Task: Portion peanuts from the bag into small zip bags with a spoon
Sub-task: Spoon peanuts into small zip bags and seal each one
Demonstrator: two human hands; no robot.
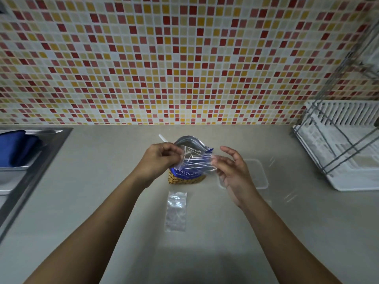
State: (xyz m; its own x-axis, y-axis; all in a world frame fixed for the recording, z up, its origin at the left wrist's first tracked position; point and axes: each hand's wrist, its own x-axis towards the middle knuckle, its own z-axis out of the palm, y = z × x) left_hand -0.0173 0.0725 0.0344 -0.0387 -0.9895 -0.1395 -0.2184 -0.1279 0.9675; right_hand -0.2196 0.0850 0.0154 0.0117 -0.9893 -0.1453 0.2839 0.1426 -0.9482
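We see the clear zip bag (196,160) only as a blurred film. It covers the upper half of the peanut bag (185,177) and cuts off the printed label, while the left hand (158,160) hides that bag's left shoulder. Of the spoon (163,138) only a white handle shows, poking from the open silver mouth toward ten o'clock. The left hand pinches the zip bag's left edge. The right hand (231,171) is smeared, its fingertips at the right edge, and we cannot tell whether it grips. The zip bag hangs above the counter (102,201), its long axis running nine to three o'clock. At six o'clock from the peanut bag lie spare zip bags (176,211), their long axis twelve to six.
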